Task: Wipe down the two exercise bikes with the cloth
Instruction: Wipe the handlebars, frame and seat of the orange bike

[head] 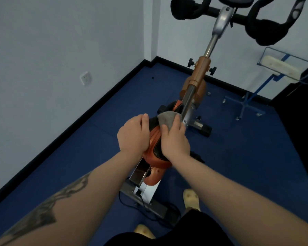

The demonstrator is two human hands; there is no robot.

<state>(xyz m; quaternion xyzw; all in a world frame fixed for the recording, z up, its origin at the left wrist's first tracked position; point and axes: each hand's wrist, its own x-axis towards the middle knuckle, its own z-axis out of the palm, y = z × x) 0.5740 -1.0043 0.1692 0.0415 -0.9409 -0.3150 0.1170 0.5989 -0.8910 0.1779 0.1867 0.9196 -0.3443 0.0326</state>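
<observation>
here, right hand (pixel 175 139) fingers pinch the cloth (pixel 166 118); left hand (pixel 132 135) fingers curl round the saddle (pixel 154 148).

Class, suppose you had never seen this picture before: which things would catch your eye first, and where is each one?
First, at centre, two hands on the orange saddle: the right hand presses a grey cloth onto its front, and the left hand rests on its left side. Next, the black handlebars at the top right. Then the dark tattoo on the left forearm, lower left.
</observation>
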